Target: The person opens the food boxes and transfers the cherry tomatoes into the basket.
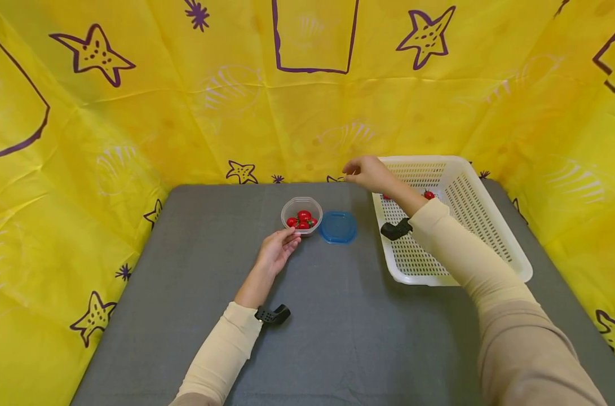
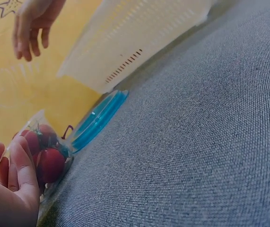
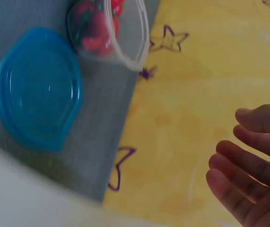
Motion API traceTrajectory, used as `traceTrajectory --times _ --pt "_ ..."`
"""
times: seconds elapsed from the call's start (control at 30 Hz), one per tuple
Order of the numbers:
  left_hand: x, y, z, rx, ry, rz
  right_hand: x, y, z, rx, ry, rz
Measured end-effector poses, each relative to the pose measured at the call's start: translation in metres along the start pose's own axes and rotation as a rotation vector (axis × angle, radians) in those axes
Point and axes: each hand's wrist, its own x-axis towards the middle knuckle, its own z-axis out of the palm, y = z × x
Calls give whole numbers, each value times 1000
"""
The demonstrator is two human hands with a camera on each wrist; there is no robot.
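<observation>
A small clear plastic container (image 1: 301, 202) holding several red cherry tomatoes (image 1: 304, 215) stands on the grey table. My left hand (image 1: 278, 252) pinches its near rim, thumb and fingertips at the wall; tomatoes show through the plastic beside them in the left wrist view. Beside the container on the right lies its blue lid (image 1: 338, 227), flat on the cloth. My right hand (image 1: 370, 173) hangs in the air by the far left corner of a white basket (image 1: 495, 242). Its fingers are loosely bent with nothing between them, as the right wrist view (image 3: 248, 165) shows.
Inside the slotted basket lies a cherry tomato (image 1: 429, 194), with another red one (image 1: 386, 197) partly hidden by my right forearm. A yellow curtain (image 1: 307, 129) with sea drawings closes off the back and both sides of the grey table (image 1: 211, 254).
</observation>
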Motion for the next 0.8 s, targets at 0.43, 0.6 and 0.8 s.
traceTrajectory --times 0.43,0.6,0.8 --pt "0 -1 0 -13 -6 7 7 -30 31 -49 -158 -186" --pt "1 -1 0 -22 -7 13 9 -37 42 -26 -236 -185" --pt "1 -1 0 -23 0 11 11 -41 54 -23 -296 -202"
